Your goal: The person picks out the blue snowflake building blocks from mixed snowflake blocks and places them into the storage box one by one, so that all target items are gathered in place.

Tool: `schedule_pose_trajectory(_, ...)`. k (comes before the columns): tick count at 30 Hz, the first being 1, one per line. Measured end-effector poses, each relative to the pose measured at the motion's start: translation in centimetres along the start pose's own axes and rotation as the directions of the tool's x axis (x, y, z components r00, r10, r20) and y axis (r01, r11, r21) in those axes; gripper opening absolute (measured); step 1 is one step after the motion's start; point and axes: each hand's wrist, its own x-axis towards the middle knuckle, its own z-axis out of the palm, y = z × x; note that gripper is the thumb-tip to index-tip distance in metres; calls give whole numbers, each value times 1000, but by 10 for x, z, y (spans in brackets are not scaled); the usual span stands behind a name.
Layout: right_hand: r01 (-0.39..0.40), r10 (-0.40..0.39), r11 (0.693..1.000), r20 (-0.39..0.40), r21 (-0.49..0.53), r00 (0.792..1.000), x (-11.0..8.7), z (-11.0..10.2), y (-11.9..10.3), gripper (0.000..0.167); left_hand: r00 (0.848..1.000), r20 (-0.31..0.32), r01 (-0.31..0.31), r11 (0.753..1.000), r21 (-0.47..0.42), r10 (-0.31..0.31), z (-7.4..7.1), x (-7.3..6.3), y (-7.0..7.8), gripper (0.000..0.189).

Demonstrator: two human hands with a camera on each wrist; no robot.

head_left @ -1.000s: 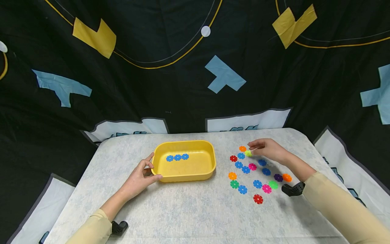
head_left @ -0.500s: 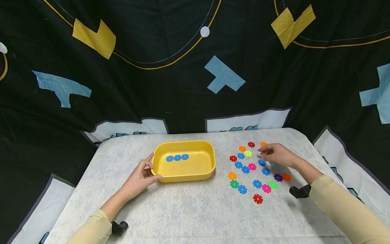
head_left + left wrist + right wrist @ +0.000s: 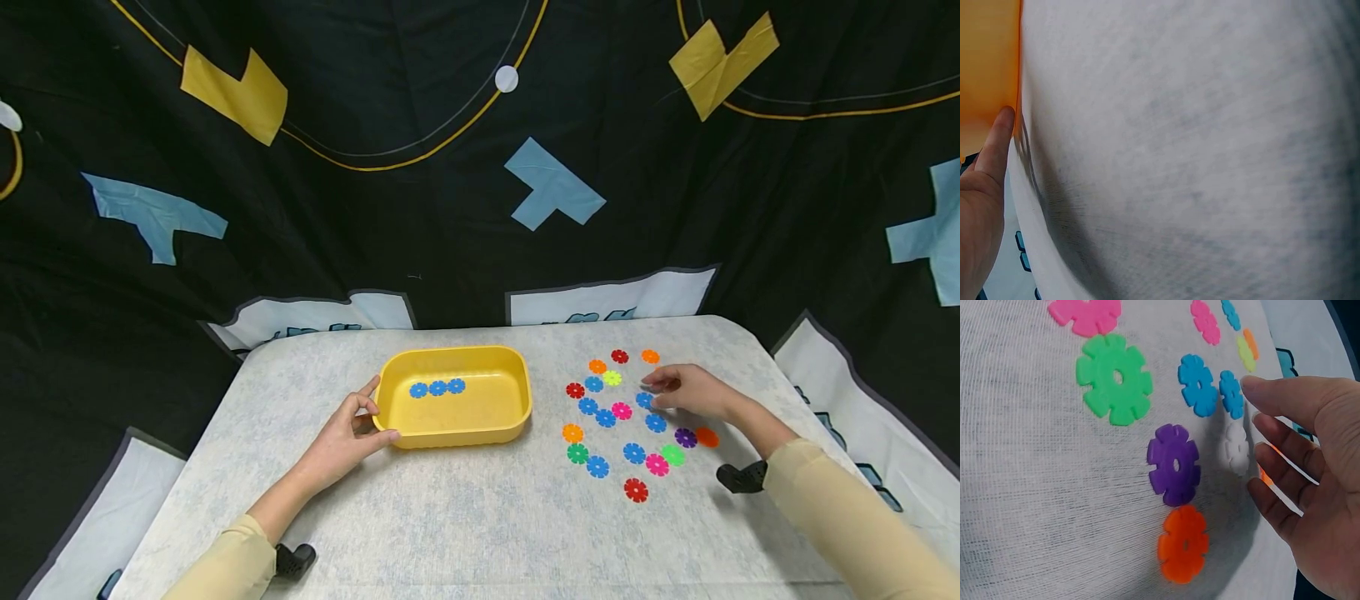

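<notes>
My left hand [image 3: 345,433] holds the left end of a yellow plastic tray [image 3: 450,438], its thumb at the near corner. Three blue flower-shaped plastic discs [image 3: 437,387] lie in a row inside it. On the right, my right hand [image 3: 693,390] hovers over scattered discs with its fingers loosely bent and apart. Its thumb is near a blue disc [image 3: 1231,394], and I cannot tell whether they touch. A white disc [image 3: 1236,449] lies below the fingers in the right wrist view. Nothing shows between thumb and fingers.
Several discs lie nearer the person, among them a purple disc [image 3: 686,437], a green disc [image 3: 673,454] and a red disc [image 3: 636,490]. A pale patterned cloth [image 3: 465,517] covers the table. Behind it hangs a dark curtain [image 3: 420,233].
My right hand has moved right and then a little nearer the person, uncovering a red disc and an orange disc at the back. My left hand and the tray have stayed put.
</notes>
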Motion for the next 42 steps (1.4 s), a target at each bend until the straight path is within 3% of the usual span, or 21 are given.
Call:
schedule_pose_trajectory(7, 14, -14, 1000, -13, -9, 1000, 0, 3, 6, 42, 1000, 0, 2, 1000, -4, -2, 0, 0, 0, 60)
schedule_pose_trajectory(21, -53, 53, 999, -33, 10, 998, 4, 11, 13, 42, 1000, -3, 14, 1000, -8, -14, 0, 0, 0, 59)
schedule_pose_trajectory(42, -63, 64, 998, -36, 20, 997, 5, 13, 16, 40, 1000, 2, 3, 1000, -21, -3, 0, 0, -1, 59)
